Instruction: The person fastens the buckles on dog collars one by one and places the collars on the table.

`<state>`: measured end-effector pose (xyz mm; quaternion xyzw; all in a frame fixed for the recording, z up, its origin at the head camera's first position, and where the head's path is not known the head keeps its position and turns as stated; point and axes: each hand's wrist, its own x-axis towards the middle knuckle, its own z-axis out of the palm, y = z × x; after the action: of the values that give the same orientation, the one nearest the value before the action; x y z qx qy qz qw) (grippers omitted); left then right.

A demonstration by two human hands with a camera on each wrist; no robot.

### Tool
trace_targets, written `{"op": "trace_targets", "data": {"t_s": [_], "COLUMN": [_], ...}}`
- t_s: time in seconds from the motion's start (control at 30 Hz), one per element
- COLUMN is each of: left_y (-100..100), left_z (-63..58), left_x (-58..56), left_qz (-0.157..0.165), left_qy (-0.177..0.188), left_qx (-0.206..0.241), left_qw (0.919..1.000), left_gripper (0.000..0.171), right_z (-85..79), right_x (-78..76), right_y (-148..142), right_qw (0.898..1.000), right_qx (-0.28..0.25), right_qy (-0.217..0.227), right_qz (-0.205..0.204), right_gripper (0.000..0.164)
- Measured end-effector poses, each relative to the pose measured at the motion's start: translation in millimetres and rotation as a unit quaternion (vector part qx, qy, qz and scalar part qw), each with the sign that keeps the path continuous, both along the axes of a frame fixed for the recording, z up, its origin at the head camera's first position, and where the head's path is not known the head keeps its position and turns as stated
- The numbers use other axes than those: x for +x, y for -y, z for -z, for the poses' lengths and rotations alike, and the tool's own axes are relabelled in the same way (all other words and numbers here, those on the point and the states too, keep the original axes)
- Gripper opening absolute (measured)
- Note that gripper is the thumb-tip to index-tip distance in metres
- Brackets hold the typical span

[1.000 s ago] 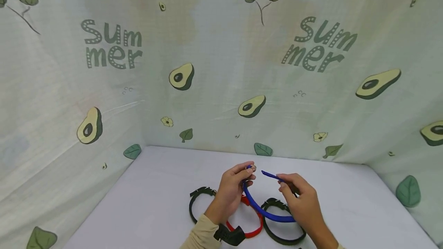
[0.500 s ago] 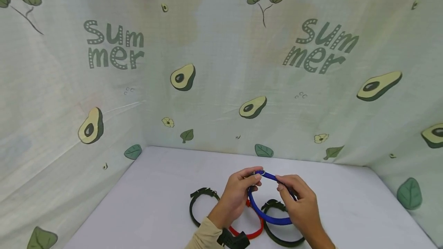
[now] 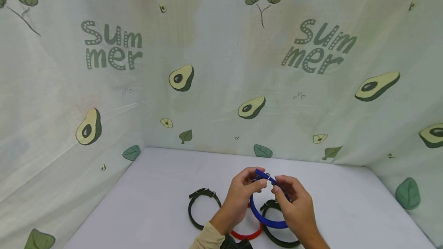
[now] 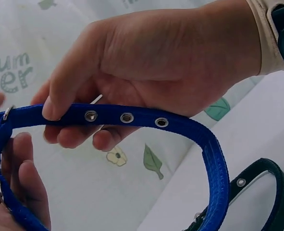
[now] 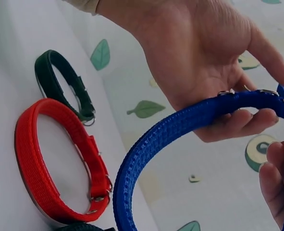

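Both hands hold a blue pet collar (image 3: 263, 220) above the table, its loop hanging below them. My left hand (image 3: 242, 187) pinches the buckle end between thumb and fingers. My right hand (image 3: 297, 203) grips the strap end close by, its thumb pressing on the strap in the left wrist view, just beside the metal eyelets (image 4: 127, 117). The strap tip (image 3: 258, 172) sticks out past the metal ring (image 3: 268, 176), over the left fingers. Across the right wrist view, the left hand (image 5: 199, 57) supports the collar from behind near its metal fittings (image 5: 226, 92).
A red collar (image 3: 245, 236) lies on the white table (image 3: 152, 191) under the hands, between a dark green collar (image 3: 194, 218) at left and another dark collar (image 3: 282, 244) at right. A printed cloth (image 3: 214, 49) hangs behind and at the sides.
The strap tip, apart from the buckle end a second ago, has moved left to it and now protrudes past the ring. My left hand has shifted slightly right, and the right hand slightly left.
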<state>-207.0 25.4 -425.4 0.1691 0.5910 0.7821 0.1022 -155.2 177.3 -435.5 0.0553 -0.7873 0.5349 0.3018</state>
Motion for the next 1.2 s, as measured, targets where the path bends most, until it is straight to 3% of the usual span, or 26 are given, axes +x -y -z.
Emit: {"op": "trace_targets", "data": {"t_s": [0.3, 0.47, 0.7, 1.2], "left_y": [-7.9, -9.8, -12.9, -11.5], "left_z": [3.0, 3.7, 4.9, 2.2], "left_x": [1.0, 5.2, 4.4, 8.1], "left_qz": [-0.020, 0.000, 0.023, -0.012], "left_qy": [0.026, 0.031, 0.031, 0.066], "left_qx": [0.037, 0.035, 0.047, 0.092], "left_qw": [0.9988, 0.9989, 0.9981, 0.9934], "left_gripper": [0.033, 0.030, 0.031, 0.036], "right_z": [-2.9, -6.9, -8.7, -12.5], "right_x": [-2.3, -2.8, -0.1, 1.9], "right_y": [-1.2, -3.1, -6.3, -7.7], "right_qw": [1.000, 0.999, 0.999, 0.996], "right_qx": [0.013, 0.022, 0.036, 0.037], "right_qy": [0.008, 0.031, 0.035, 0.083], "right_qz": [-0.015, -0.035, -0.015, -0.017], "right_gripper": [0.032, 0.026, 0.017, 0.014]}}
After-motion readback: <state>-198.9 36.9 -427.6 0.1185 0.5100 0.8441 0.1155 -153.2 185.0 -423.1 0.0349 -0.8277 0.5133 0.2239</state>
